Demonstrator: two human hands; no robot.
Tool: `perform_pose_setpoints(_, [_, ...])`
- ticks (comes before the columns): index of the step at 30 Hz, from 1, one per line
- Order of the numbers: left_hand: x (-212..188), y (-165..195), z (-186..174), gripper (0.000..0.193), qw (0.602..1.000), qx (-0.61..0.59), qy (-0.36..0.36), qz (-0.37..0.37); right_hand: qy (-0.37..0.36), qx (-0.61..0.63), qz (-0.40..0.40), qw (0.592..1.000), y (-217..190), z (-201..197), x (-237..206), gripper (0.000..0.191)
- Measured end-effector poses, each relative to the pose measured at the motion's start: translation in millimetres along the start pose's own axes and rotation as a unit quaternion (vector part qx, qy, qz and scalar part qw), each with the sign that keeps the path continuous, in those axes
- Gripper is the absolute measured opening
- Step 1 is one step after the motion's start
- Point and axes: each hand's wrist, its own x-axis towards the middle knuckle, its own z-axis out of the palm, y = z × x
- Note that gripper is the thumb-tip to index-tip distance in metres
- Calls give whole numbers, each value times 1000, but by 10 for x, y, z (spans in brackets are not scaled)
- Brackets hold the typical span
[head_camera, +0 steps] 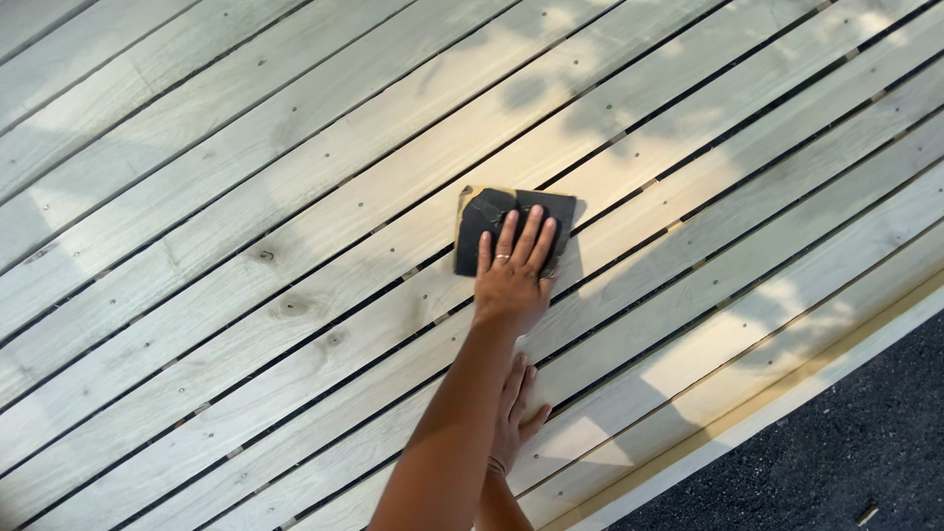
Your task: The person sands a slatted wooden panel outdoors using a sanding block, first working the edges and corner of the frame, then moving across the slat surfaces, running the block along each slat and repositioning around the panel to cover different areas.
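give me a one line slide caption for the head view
One hand presses a dark sanding sheet flat on pale wooden slats; the other hand rests behind it.

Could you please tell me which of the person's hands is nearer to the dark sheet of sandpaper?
The right hand: it presses flat on the sandpaper. The left hand rests on the boards nearer the person, apart from it.
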Motion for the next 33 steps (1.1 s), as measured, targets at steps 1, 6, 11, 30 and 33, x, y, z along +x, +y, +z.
perform_pose_setpoints(1, [-249,-294,-13,79,999,15,-6,-33,-1,9,-1,1000,-12,33,-74,76])
perform_pose_setpoints(6, [-1825,-1729,-97,72,940,54,53,-332,37,78,-87,992,123,-149,16,67])
perform_pose_setpoints(11, [-2708,-2215,-51,74,774,-79,157,-609,110,89,-207,968,299,-742,1311,58])
perform_pose_setpoints(30, [406,-844,-332,69,971,-25,183,-153,100,75,-211,969,150,-720,2496,63])
perform_pose_setpoints(33, [-278,-1862,-483,70,954,33,131,-267,96,71,-219,968,170,-700,2443,65])
